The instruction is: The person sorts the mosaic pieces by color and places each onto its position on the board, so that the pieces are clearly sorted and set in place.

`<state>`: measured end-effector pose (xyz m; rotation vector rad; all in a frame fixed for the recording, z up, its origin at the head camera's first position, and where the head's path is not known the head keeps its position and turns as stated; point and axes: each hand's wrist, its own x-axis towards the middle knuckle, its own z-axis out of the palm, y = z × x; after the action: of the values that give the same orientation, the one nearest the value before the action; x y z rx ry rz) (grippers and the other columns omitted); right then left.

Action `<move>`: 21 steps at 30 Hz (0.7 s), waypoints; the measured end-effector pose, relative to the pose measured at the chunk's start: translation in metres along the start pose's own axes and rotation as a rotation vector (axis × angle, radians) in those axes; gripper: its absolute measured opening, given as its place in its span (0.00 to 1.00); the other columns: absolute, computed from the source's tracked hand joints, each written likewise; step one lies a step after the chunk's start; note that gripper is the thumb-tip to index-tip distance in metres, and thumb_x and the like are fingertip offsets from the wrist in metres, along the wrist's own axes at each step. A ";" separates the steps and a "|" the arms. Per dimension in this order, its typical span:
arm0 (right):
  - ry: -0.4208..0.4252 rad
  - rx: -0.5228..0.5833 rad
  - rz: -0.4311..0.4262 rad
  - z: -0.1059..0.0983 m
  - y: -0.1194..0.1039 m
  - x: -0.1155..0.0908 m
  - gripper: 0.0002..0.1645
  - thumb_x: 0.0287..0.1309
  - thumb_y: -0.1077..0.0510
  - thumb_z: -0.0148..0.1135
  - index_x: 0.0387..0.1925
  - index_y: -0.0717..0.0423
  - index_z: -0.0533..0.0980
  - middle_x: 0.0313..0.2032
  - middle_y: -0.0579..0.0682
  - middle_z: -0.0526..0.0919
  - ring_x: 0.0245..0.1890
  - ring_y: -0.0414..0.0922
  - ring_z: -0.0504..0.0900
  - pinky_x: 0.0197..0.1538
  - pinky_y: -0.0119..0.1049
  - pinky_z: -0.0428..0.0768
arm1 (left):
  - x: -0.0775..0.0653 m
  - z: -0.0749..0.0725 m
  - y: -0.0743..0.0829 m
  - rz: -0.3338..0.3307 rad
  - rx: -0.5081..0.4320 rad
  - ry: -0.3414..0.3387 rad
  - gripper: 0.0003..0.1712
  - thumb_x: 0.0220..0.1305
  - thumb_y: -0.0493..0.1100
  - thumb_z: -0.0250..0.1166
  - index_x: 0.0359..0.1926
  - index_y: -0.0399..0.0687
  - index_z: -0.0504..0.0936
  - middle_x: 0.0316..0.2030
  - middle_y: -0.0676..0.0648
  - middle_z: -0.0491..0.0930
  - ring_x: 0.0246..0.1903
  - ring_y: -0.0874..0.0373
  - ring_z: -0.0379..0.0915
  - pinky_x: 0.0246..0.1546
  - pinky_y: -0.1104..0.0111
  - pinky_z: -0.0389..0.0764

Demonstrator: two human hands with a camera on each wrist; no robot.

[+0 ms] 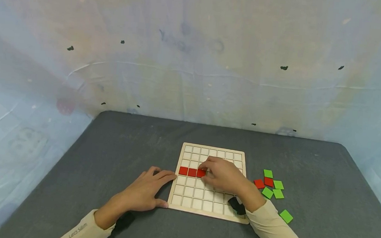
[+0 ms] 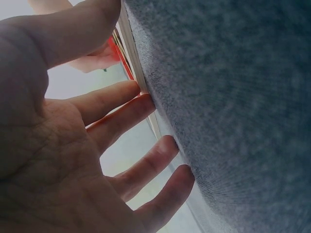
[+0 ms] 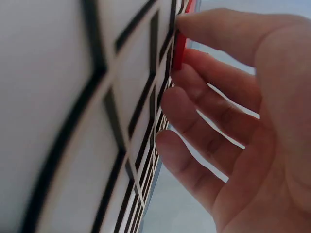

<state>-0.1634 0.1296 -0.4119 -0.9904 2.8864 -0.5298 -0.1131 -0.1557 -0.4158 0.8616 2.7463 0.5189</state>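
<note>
A wooden grid board (image 1: 203, 212) with pale square cells lies on the table. Two red tiles (image 1: 188, 172) sit side by side at the left end of a row near the middle. Beside them, my right hand (image 1: 224, 175) pinches another red tile (image 1: 200, 173) between thumb and fingers. In the right wrist view this tile (image 3: 180, 46) stands at the grid surface, its far part hidden by the thumb. My left hand (image 1: 144, 190) rests at the board's left edge, thumb near the front corner. The left wrist view shows its fingers (image 2: 121, 116) spread and touching the edge.
Right of the board lie several loose green tiles (image 1: 278, 185) and two red tiles (image 1: 268, 181). One green tile (image 1: 286, 216) is nearer, by the right sleeve. A black wrist device (image 1: 236, 205) hangs over the board's front right. A patterned cloth (image 1: 195, 59) stands behind the dark table (image 1: 135, 137).
</note>
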 end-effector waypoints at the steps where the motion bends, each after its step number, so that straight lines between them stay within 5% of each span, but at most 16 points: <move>1: -0.003 0.004 0.004 0.001 0.000 0.000 0.16 0.61 0.50 0.67 0.50 0.44 0.83 0.44 0.39 0.82 0.38 0.35 0.79 0.44 0.36 0.79 | 0.000 0.000 0.000 0.000 -0.001 0.000 0.45 0.55 0.56 0.75 0.72 0.57 0.67 0.70 0.53 0.66 0.67 0.43 0.60 0.60 0.41 0.66; 21: -0.019 0.005 0.022 0.000 -0.002 0.001 0.16 0.60 0.50 0.67 0.51 0.44 0.83 0.45 0.39 0.82 0.37 0.35 0.77 0.45 0.36 0.78 | 0.000 -0.001 -0.001 0.001 -0.006 -0.003 0.46 0.55 0.56 0.75 0.72 0.57 0.67 0.71 0.53 0.65 0.67 0.44 0.60 0.60 0.41 0.66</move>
<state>-0.1626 0.1274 -0.4107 -0.9562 2.8744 -0.5225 -0.1138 -0.1573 -0.4154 0.8614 2.7397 0.5256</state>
